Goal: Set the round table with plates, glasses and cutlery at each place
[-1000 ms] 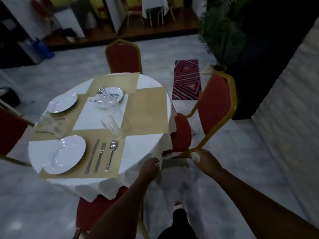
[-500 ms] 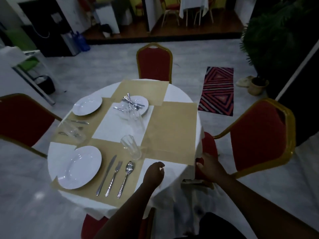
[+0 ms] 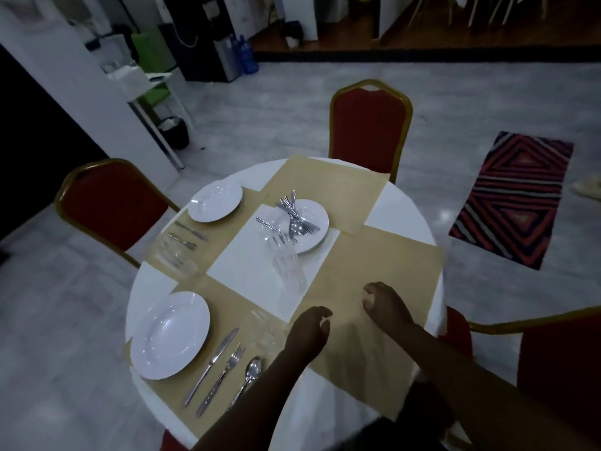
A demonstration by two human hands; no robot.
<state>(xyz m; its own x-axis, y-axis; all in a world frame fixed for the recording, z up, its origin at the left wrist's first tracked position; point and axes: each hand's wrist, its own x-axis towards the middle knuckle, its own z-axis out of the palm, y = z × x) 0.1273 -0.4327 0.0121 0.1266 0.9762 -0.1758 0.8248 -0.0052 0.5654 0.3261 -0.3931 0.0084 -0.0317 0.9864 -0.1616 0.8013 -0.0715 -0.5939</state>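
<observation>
On round white-clothed table (image 3: pixel 403 206): 2 places set, 2 tan mats bare; white supply plate (image 3: pixel 309 222) holding spare cutlery; left hand (image 3: pixel 309 330), right hand (image 3: pixel 383 307) loosely curled, empty.

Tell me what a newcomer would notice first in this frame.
Probably the round table with tan placemats, ringed by red chairs with gold frames. At its near left, a white plate sits beside a knife, fork and spoon; a middle plate holds loose cutlery. The left hand and right hand hover empty over the bare near-right placemat.
</observation>
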